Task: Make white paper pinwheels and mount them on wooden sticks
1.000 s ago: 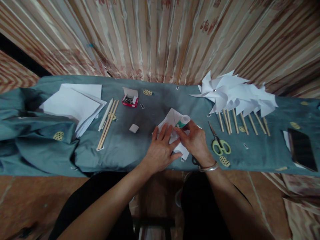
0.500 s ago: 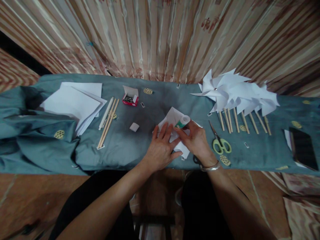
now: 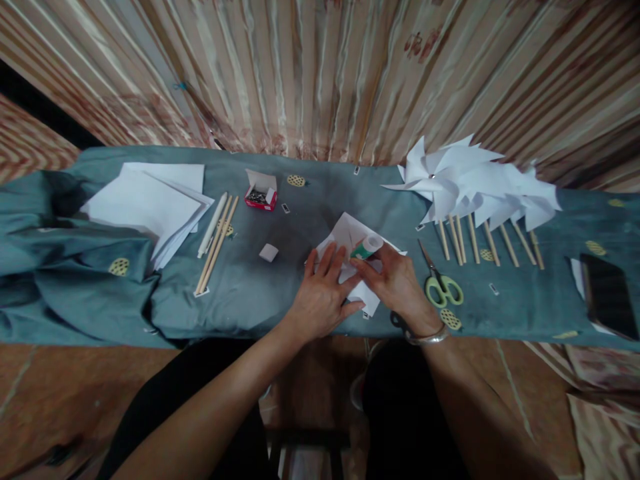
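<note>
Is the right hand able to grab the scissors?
Probably yes: the scissors lie just right of the right hand with bare cloth between, but that hand holds a glue stick.

Both forearms are bare as far as the frame shows, as are the left hand (image 3: 323,300) and the right hand (image 3: 400,287). A slim, silver-coloured metal bangle (image 3: 427,338) circles the right wrist, catching the light. Black clothing (image 3: 210,387) covers the lap and both legs, seen below the arms. Its fabric looks matt and plain, and its cut is lost in shadow.
</note>
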{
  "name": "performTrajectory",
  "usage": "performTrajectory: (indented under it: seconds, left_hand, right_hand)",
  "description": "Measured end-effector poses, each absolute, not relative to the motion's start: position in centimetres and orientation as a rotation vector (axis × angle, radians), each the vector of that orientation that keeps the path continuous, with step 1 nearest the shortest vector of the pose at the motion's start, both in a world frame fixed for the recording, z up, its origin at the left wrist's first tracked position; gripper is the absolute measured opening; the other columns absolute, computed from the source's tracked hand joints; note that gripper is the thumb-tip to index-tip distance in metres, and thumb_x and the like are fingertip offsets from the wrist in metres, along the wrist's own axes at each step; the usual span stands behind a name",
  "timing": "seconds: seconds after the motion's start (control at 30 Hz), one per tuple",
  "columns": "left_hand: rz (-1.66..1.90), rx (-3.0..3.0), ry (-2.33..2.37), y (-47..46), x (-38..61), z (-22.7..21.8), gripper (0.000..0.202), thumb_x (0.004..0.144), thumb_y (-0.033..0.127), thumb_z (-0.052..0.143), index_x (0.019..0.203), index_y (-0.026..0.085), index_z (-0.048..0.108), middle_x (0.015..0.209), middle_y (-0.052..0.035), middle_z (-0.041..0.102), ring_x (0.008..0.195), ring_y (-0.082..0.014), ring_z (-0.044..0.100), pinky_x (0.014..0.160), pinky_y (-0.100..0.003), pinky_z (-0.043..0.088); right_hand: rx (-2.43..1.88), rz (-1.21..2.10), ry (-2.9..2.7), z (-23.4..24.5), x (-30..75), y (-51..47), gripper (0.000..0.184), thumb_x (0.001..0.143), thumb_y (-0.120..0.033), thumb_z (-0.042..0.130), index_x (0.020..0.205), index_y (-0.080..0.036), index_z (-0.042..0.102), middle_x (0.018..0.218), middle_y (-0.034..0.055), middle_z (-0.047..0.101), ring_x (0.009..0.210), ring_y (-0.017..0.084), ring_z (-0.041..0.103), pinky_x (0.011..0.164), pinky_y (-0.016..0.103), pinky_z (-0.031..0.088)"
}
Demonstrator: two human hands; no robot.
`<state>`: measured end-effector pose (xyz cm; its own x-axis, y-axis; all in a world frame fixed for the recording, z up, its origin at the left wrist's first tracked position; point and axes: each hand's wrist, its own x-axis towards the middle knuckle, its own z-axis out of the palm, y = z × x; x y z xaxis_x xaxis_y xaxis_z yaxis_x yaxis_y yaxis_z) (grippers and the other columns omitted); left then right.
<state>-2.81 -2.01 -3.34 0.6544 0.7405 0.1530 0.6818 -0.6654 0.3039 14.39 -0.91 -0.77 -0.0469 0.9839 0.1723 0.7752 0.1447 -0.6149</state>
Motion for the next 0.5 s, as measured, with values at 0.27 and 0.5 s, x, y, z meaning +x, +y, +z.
performTrajectory:
  seconds: [0.27, 0.5]
  left_hand:
    - [0.403, 2.652, 1.156, -2.04, -2.82, -3.46, 0.058, 0.089, 0.059, 0.051, 0.138, 0.027, 0.053, 0.156, -0.0179, 0.035, 0.146, -0.041, 0.025, 0.113, -0.066, 0.023]
    - [0.406, 2.657, 1.159, -2.02, -2.82, -3.33, 0.059, 0.088, 0.059, 0.052, 0.139, 0.028, 0.052, 0.155, -0.018, 0.036, 0.146, -0.0413, 0.026, 0.112, -0.066, 0.024]
  right_hand:
    - [-1.633, 0.444, -1.918, -1.1, 15.01, -1.14, 0.031, 0.089, -0.048, 0.055, 0.093, -0.017, 0.062, 0.083, 0.0091, 0.069, 0.076, 0.023, 0.065, 0.07, 0.033, 0.048]
    - [-1.655, 0.493, -1.898, -0.96, 15.39, -1.29, 0.03, 0.089, -0.045, 0.057, 0.094, -0.016, 0.063, 0.082, 0.0097, 0.069, 0.073, 0.023, 0.065, 0.067, 0.033, 0.047]
